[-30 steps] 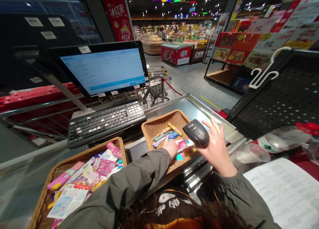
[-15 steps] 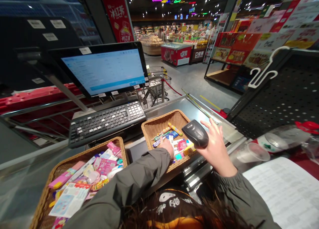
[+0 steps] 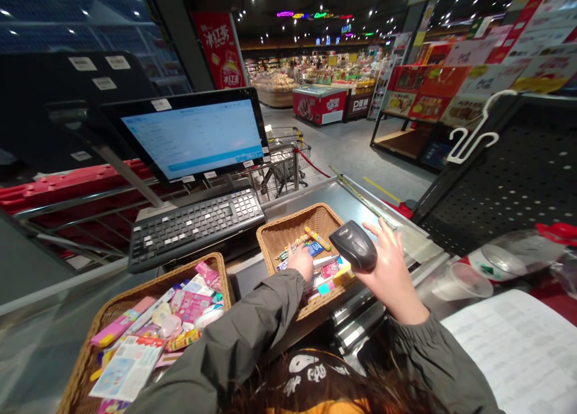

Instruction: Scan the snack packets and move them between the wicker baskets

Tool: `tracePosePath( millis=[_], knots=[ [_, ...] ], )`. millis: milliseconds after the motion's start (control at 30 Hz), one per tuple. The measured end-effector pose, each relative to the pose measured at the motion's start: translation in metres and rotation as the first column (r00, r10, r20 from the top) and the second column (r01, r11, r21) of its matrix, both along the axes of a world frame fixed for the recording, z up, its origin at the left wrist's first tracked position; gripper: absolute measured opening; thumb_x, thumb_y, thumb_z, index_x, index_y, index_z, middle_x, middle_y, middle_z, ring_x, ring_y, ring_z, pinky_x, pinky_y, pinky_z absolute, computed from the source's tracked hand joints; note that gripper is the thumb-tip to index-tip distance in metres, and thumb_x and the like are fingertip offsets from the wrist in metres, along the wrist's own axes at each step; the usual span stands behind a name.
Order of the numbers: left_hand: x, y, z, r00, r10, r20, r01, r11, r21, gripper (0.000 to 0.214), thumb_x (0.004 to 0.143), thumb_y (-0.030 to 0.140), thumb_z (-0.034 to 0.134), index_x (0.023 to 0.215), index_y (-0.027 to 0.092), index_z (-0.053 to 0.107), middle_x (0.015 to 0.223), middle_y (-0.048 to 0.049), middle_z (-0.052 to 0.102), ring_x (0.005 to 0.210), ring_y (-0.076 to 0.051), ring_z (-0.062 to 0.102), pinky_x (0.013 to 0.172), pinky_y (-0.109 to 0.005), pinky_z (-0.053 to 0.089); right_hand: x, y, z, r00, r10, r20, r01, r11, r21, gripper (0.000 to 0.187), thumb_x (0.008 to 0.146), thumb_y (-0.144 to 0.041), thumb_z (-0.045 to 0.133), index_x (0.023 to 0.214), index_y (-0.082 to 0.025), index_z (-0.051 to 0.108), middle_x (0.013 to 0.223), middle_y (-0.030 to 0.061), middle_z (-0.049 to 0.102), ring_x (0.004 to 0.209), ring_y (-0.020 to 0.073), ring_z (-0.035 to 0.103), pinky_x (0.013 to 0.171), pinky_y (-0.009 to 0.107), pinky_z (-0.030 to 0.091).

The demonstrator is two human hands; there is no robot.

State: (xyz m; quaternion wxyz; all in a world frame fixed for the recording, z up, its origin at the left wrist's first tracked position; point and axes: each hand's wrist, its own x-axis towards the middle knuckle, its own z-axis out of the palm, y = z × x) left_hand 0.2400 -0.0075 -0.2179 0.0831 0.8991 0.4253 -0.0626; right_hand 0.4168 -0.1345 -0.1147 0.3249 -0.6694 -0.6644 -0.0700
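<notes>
My right hand (image 3: 394,276) grips a black handheld barcode scanner (image 3: 354,246) above the right edge of a small wicker basket (image 3: 295,222). The scanner's head points left over the basket. Down inside that basket is my left hand (image 3: 300,262), its fingers partly outstretched among small packaged goods; no item is clearly held. A blue packet (image 3: 315,249) and a yellow stick-shaped pack (image 3: 317,238) lie just past its fingertips. At the lower left, a larger wicker basket (image 3: 85,336) is filled with colourful packets, among them a pink package (image 3: 192,304).
A monitor (image 3: 193,137) and a black keyboard (image 3: 198,225) stand behind the baskets on the metal counter (image 3: 311,188). To the right are a clear plastic cup (image 3: 464,282), a printed sheet (image 3: 514,348) and a black perforated panel (image 3: 505,167) with a white hanger (image 3: 473,137).
My left hand has shifted slightly up and farther into the small basket, and packets beside it lie differently. My right hand stays with the scanner. The whole view has tipped slightly upward.
</notes>
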Motion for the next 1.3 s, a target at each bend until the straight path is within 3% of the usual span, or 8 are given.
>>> tracePosePath(
  millis=[133,300,533,700,933,1167,1300],
  knots=[
    [-0.009,0.012,0.028,0.993,-0.018,0.119,0.002,0.991,0.136,0.025,0.087,0.019,0.052,0.098,0.022,0.074,0.150,-0.0079,0.048,0.148,-0.031,0.023,0.117,-0.069,0.005,-0.001,0.001,0.002,1.000,0.004,0.009,-0.004,1.000,-0.001,0.046,0.073,-0.027,0.065,0.117,-0.019,0.061,0.138,0.0177,0.052,0.144,0.0444,0.028,0.111,0.077,0.019],
    [-0.040,0.023,0.081,0.961,-0.019,0.277,-0.063,0.957,0.282,0.019,0.089,0.024,0.058,0.079,0.023,0.074,0.148,-0.0052,0.051,0.147,-0.033,0.028,0.115,-0.072,0.011,-0.006,0.004,0.003,1.000,0.014,0.026,-0.015,1.000,0.026,0.041,0.075,-0.027,0.063,0.114,-0.018,0.060,0.139,0.0183,0.052,0.145,0.0433,0.027,0.111,0.076,0.019],
    [-0.121,0.020,0.162,0.907,0.148,0.395,-0.262,0.931,0.254,0.022,0.093,0.030,0.053,0.083,0.025,0.072,0.148,0.0000,0.051,0.147,-0.032,0.027,0.113,-0.074,0.012,-0.030,0.017,0.015,0.994,0.082,0.074,-0.088,0.993,0.082,0.040,0.075,-0.027,0.063,0.114,-0.018,0.059,0.139,0.0200,0.050,0.144,0.0452,0.026,0.110,0.077,0.020],
    [-0.188,0.006,0.200,0.875,0.252,0.412,-0.357,0.912,0.200,0.026,0.091,0.028,0.050,0.079,0.023,0.072,0.146,-0.0005,0.053,0.147,-0.032,0.026,0.111,-0.073,0.012,-0.068,0.031,0.034,0.967,0.216,0.133,-0.231,0.966,0.114,0.035,0.077,-0.026,0.062,0.111,-0.019,0.060,0.143,0.0192,0.046,0.146,0.0457,0.022,0.107,0.079,0.022],
    [-0.270,-0.016,0.217,0.833,0.367,0.415,-0.469,0.866,0.175,0.026,0.090,0.029,0.049,0.076,0.022,0.069,0.146,0.0016,0.053,0.146,-0.030,0.028,0.110,-0.072,0.012,-0.135,0.033,0.061,0.899,0.402,0.175,-0.427,0.893,0.140,0.037,0.078,-0.022,0.062,0.114,-0.018,0.061,0.144,0.0186,0.045,0.146,0.0446,0.021,0.109,0.078,0.020],
    [-0.331,-0.029,0.208,0.792,0.454,0.409,-0.551,0.820,0.157,0.023,0.089,0.031,0.050,0.079,0.023,0.069,0.147,-0.0013,0.053,0.147,-0.031,0.028,0.108,-0.076,0.014,-0.180,0.024,0.060,0.823,0.532,0.201,-0.555,0.828,0.080,0.038,0.077,-0.019,0.059,0.115,-0.018,0.062,0.145,0.0175,0.045,0.147,0.0422,0.020,0.112,0.076,0.018],
    [-0.355,-0.032,0.200,0.786,0.477,0.394,-0.565,0.813,0.143,0.024,0.090,0.033,0.049,0.080,0.025,0.070,0.147,-0.0013,0.052,0.146,-0.032,0.028,0.108,-0.077,0.015,-0.194,0.020,0.060,0.811,0.549,0.202,-0.570,0.820,0.058,0.039,0.075,-0.019,0.059,0.114,-0.016,0.062,0.144,0.0186,0.046,0.147,0.0431,0.021,0.111,0.076,0.019]
  ],
)
